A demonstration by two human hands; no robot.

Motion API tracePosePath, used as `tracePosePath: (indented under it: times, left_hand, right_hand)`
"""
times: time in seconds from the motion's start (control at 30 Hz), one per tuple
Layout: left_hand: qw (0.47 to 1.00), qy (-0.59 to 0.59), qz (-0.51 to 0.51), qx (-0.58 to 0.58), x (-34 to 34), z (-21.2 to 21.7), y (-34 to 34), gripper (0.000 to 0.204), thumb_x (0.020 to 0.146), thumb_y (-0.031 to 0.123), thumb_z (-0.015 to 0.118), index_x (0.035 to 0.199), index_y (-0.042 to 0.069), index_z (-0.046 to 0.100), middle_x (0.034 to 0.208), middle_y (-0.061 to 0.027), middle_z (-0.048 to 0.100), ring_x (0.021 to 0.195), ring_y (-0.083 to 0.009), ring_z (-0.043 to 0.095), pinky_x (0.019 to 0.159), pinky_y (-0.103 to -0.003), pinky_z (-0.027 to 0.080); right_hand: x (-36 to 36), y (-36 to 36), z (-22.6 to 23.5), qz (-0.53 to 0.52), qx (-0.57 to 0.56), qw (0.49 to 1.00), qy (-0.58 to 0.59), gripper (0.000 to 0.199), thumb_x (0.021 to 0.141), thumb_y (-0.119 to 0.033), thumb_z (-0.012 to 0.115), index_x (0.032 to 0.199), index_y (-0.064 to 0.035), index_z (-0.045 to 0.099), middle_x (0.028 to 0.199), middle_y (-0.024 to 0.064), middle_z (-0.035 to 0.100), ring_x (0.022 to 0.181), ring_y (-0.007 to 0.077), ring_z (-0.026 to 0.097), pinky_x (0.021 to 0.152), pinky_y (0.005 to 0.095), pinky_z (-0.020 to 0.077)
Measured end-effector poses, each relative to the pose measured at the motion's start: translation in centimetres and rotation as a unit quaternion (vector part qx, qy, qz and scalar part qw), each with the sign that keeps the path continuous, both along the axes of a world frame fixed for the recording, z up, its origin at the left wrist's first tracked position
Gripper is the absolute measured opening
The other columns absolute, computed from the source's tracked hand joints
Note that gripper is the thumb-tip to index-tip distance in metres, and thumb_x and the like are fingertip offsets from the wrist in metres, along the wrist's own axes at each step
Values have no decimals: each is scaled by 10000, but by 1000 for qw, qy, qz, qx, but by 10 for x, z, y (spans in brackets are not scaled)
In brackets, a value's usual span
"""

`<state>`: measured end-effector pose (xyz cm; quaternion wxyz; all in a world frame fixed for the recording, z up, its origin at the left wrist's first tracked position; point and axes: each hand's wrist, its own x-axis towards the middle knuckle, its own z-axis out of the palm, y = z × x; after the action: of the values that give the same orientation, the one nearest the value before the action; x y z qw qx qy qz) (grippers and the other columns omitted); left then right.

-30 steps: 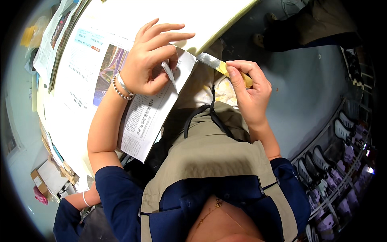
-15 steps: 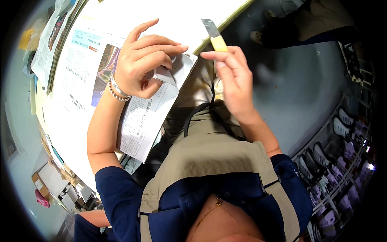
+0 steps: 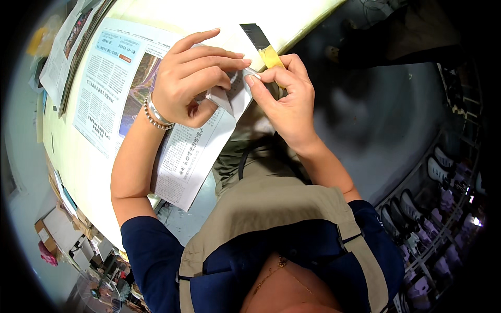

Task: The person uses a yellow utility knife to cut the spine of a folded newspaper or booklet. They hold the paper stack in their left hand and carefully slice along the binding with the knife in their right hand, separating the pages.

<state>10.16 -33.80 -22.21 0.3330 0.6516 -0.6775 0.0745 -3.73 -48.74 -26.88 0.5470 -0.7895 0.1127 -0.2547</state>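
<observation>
Newspaper sheet is laid along the near edge of the pale bench, its lower corner jutting past that edge; printed side with a colour picture is partly covered by the left forearm. By the left hand, a folded paper flap is gripped between curled thumb and index finger, remaining fingers loosely spread above the sheet; whether the flap is joined to the sheet cannot be told. By the right hand, a flat blade with yellow wrapping is held behind the index finger, dark end pointed up and left over the bench; thumb and index are closed at a small white paper edge, just beside the left fingertips. Bracelets are worn on the left wrist. Beige apron is worn over navy clothing. More newspapers are piled at the far left of the bench. Shoes are racked at lower right, above grey floor
</observation>
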Motion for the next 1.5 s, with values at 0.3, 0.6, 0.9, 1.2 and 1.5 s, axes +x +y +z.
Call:
tracePosePath:
  times: [0.3, 0.6, 0.9, 1.2, 1.5]
  left_hand:
    - [1000, -25, 11, -8, -1, 3, 2, 194, 431, 56, 505, 620, 96, 523, 907, -74, 741, 909, -229, 713, 958, -462, 496]
    - [999, -47, -5, -9, 1, 0, 1, 144, 475, 71, 484, 616, 88, 510, 907, -119, 741, 900, -279, 720, 972, -509, 470]
    - [999, -42, -9, -15, 0, 4, -3, 125, 496, 54, 494, 616, 90, 499, 900, -98, 739, 903, -265, 718, 954, -480, 492]
    - [999, -43, -15, -13, 1, 5, -4, 149, 474, 66, 494, 622, 77, 512, 911, -116, 738, 920, -288, 711, 930, -471, 505]
    - [1000, -15, -8, -14, 1, 4, -6, 191, 454, 41, 517, 643, 71, 521, 868, -86, 709, 854, -261, 687, 882, -452, 542]
  right_hand:
    - [0, 2, -6, -5, 20, 1000, -20, 160, 721, -96, 799, 746, -44, 650, 871, 71, 554, 851, 248, 536, 745, 343, 437]
    - [0, 2, -8, -15, 20, 1000, -13, 162, 718, -90, 796, 737, -49, 641, 864, 78, 554, 842, 260, 544, 735, 352, 442]
    - [-1, 1, -1, -37, -48, 997, -37, 149, 706, -87, 791, 742, -62, 649, 865, 78, 559, 837, 271, 546, 723, 367, 444]
    - [-3, -2, 3, -37, -71, 996, -29, 188, 706, -146, 811, 834, -73, 695, 912, 92, 545, 862, 278, 543, 751, 367, 446]
    - [6, 3, 10, -25, -100, 995, -12, 151, 741, -152, 777, 850, -68, 716, 924, 101, 545, 885, 282, 548, 763, 373, 455]
